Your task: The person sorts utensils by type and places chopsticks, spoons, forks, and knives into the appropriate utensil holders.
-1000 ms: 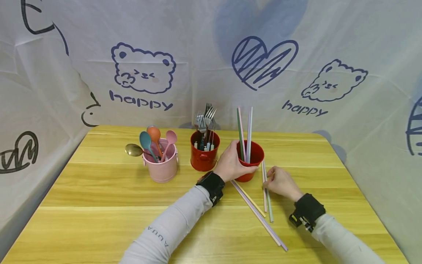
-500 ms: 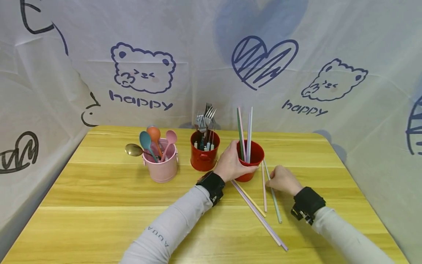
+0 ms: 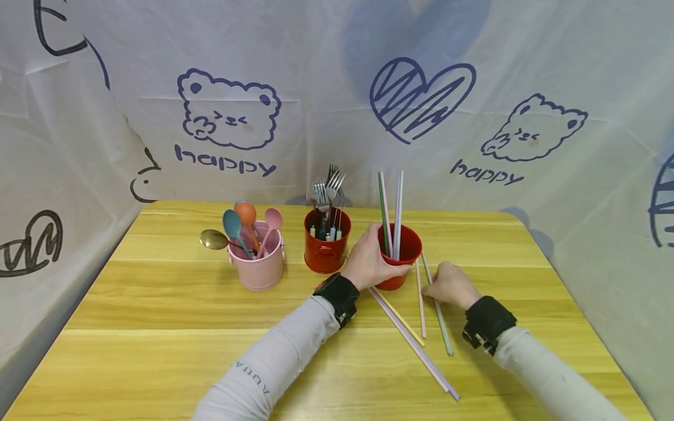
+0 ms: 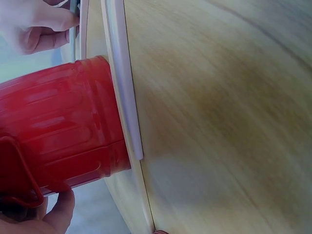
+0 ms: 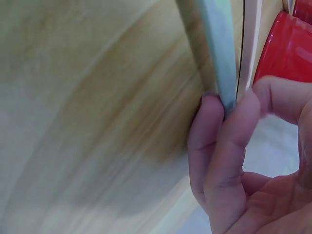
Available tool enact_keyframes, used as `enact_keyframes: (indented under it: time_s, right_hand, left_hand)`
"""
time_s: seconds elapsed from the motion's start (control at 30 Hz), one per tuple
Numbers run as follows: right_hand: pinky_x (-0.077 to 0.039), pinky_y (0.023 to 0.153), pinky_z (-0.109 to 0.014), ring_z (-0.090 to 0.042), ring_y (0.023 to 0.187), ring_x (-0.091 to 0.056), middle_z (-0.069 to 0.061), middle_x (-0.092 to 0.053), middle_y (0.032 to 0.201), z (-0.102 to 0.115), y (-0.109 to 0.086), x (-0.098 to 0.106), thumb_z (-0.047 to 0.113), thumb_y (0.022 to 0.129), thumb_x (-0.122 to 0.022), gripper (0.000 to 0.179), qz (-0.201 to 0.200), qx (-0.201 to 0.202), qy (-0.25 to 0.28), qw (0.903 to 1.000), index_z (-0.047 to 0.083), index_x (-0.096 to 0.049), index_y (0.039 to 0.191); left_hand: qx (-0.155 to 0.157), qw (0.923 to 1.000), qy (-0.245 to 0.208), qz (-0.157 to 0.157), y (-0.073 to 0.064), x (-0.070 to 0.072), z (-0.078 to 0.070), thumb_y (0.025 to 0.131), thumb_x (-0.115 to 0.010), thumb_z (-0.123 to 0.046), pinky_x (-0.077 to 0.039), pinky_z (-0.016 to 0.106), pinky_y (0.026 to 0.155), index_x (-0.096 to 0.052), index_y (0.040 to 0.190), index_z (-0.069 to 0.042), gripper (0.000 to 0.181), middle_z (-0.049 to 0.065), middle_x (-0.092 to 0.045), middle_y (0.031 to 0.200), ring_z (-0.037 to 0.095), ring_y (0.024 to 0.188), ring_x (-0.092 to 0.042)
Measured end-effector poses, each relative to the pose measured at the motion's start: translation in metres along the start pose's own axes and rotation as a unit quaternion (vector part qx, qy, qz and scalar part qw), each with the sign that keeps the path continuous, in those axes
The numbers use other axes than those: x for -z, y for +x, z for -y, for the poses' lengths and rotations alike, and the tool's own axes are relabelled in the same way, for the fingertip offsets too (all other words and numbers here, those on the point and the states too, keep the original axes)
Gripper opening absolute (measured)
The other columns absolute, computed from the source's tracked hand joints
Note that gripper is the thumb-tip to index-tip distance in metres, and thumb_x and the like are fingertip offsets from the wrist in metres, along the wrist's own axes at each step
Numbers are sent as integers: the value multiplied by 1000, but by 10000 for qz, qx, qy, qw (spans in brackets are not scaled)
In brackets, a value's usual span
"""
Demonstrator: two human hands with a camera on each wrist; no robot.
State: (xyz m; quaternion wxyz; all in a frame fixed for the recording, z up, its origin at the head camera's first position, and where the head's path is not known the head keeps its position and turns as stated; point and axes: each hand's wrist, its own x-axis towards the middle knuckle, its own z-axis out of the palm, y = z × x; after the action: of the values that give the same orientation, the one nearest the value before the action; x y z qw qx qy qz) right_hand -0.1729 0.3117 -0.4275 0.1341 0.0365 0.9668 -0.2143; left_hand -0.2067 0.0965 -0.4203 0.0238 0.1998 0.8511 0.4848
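Observation:
My left hand point(image 3: 368, 260) grips the rim and side of a red metal bucket point(image 3: 392, 282), which holds several upright chopsticks point(image 3: 397, 216) in green, pink, lilac and pale blue. The same bucket point(image 4: 58, 122) fills the left of the left wrist view. Just right of it, my right hand point(image 3: 453, 285) pinches a light green chopstick point(image 3: 443, 327) lying on the table. In the right wrist view my fingertips meet around this chopstick point(image 5: 219, 44). A pink chopstick point(image 3: 422, 310) lies beside it, apart from my fingers.
Yellow point(image 3: 402, 318) and lilac chopsticks point(image 3: 416, 346) lie aslant in front of the bucket. To the left stand a red bucket of forks point(image 3: 325, 257) and a pink bucket of spoons point(image 3: 259, 272). A printed cloth point(image 3: 326, 117) hangs behind the table point(image 3: 158, 351).
The light green chopstick's near end has swung right, away from the pink one, with my right hand on it. The pink chopstick's far end has shifted slightly left. My left hand stays on the bucket.

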Motion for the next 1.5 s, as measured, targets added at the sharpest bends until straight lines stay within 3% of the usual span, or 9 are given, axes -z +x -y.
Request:
enact_keyframes:
  time_s: [0.37, 0.53, 0.9, 1.23, 1.5]
  right_hand:
    - [-49, 53, -28, -16, 55, -59, -7, -59, 65, -9, -7, -1, 10, 96, -49, 16, -54, 205, 745, 9970, -2, -55, 87]
    - [-51, 53, -28, -15, 57, -58, -11, -58, 74, -12, -11, -2, 8, 100, -41, 24, -23, 359, 1123, 9930, -11, -51, 108]
    - [-41, 52, -28, -16, 61, -53, -19, -64, 84, -9, -10, 7, 14, 105, -37, 33, -790, 686, 1160, 9877, -11, -48, 124]
    - [-40, 53, -27, -11, 60, -52, -26, -65, 89, 7, -15, 24, 20, 109, -33, 37, -1735, 1200, 1359, 9680, -7, -51, 128]
    - [-45, 49, -22, -1, 57, -55, -23, -66, 83, 26, -13, 34, 16, 107, -41, 27, -2662, 1689, 1608, 9353, -4, -54, 119]
  left_hand:
    - [-28, 10000, -26, -29, -1, -1, 0, 76, -88, -36, -53, 35, 107, -38, 143, -11, 87, 7, -58, 136, 22, 121, -60]
    - [-74, 10000, -28, -26, -1, -1, 0, 76, -88, -36, -53, 35, 107, -38, 142, -11, 87, 8, -58, 136, 23, 121, -61]
    - [-42, 10000, -81, 13, -1, 0, 0, 76, -87, -36, -52, 35, 107, -38, 144, -11, 88, 8, -57, 138, 23, 123, -60]
    - [-21, 10000, 2, 4, 0, 0, 0, 76, -87, -35, -52, 37, 108, -37, 144, -11, 88, 8, -57, 139, 23, 123, -60]
    - [1, 9999, -106, 31, 0, 0, 0, 76, -87, -35, -52, 37, 108, -37, 144, -12, 88, 8, -56, 139, 23, 124, -59]
